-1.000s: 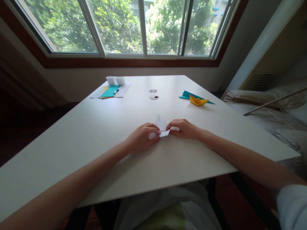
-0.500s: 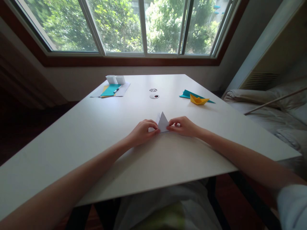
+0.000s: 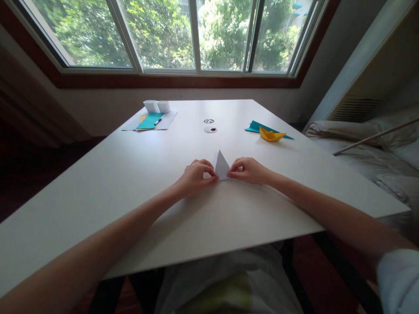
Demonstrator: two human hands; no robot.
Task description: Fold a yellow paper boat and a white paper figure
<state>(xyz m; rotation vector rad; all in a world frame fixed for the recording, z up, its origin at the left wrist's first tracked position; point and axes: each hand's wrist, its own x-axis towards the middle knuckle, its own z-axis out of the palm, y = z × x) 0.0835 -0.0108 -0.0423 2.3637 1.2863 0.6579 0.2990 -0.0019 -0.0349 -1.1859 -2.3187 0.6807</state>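
A small piece of folded white paper [image 3: 221, 166] stands up on the table, its peak pointing away from me. My left hand [image 3: 199, 174] pinches its lower left corner between thumb and fingers. At the lower right corner, my right hand [image 3: 247, 170] grips the paper the same way. The layers at the back left of the fold are partly hidden behind my left fingers.
The white table [image 3: 131, 174] reaches toward the window. At far right lie a yellow paper boat [image 3: 271, 134] and a teal paper plane [image 3: 257, 126]. Far left are teal paper [image 3: 149, 121], a pen [image 3: 159, 119] and two white box-like pieces [image 3: 157, 106]. Round table inserts [image 3: 210, 129] sit mid-table.
The peak of the folded paper has shifted slightly left. Both hands keep their pinch at the corners, almost in place. The view has tilted a little.
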